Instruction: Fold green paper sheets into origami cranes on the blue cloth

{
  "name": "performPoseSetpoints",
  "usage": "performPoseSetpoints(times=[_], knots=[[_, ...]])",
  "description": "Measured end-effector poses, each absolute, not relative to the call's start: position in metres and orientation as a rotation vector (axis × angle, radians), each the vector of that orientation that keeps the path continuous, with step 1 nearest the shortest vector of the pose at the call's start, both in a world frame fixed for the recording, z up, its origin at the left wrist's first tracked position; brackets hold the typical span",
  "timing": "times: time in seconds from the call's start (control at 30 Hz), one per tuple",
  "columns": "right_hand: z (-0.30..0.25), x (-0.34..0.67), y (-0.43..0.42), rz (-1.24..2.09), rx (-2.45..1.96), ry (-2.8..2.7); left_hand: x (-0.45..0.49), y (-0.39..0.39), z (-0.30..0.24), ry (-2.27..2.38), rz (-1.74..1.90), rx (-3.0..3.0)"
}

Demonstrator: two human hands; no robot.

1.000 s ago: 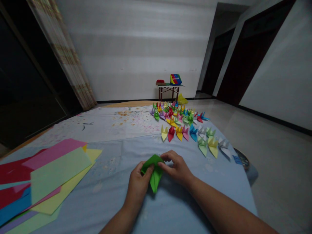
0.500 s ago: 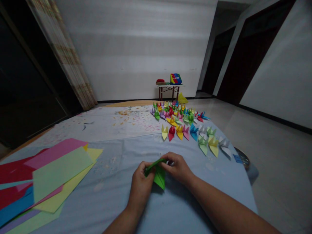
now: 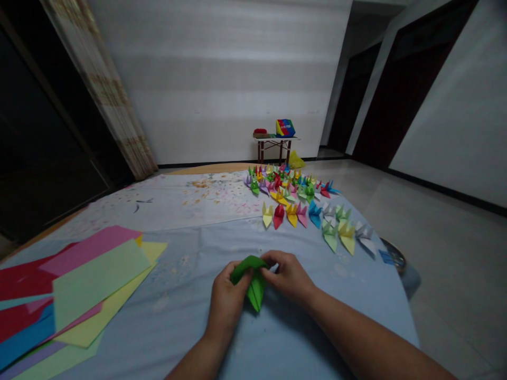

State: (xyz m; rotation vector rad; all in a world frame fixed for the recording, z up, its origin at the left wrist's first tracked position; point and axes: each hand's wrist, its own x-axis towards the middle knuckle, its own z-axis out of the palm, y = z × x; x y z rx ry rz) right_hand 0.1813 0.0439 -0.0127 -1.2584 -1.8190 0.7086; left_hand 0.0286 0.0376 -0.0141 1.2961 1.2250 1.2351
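Between both hands is a green folded paper (image 3: 256,291), its upper part arched and a pointed flap hanging down toward me. My left hand (image 3: 228,295) pinches its left side, with the thumb laid over the front. On the right side, my right hand (image 3: 288,275) grips the paper's edge between thumb and fingers. The paper is held just above the light blue tablecloth (image 3: 174,322). Beyond my hands stands a row of folded paper cranes (image 3: 292,215) in yellow, red, orange, pink and blue.
Loose coloured paper sheets (image 3: 99,274) lie overlapping at the left. More paper cranes (image 3: 277,182) crowd the table's far right. Past the table stands a small side table (image 3: 277,139) with a colourful box (image 3: 285,127). A stool (image 3: 410,279) sits by the right edge.
The green paper has turned so its pointed flap hangs more toward me, and its top now bulges wider. Both hands keep hold and have shifted only slightly.
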Motion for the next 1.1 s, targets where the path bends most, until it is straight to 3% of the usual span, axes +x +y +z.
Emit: performPoseSetpoints(times=[0.33, 0.6, 0.77, 1.1], knots=[[-0.016, 0.182, 0.044, 0.59, -1.375, -1.825, 0.032, 0.032, -0.015, 1.263, 1.206, 1.397], [-0.011, 0.177, 0.038, 0.519, -1.184, -1.868, 0.028, 0.039, -0.015, 1.281, 1.273, 1.318], [-0.014, 0.18, 0.044, 0.709, -1.029, -1.762, 0.027, 0.042, -0.018, 1.333, 1.279, 1.209], [-0.026, 0.18, 0.055, 1.41, -0.942, -1.299, 0.027, 0.044, -0.024, 1.246, 1.211, 1.046]])
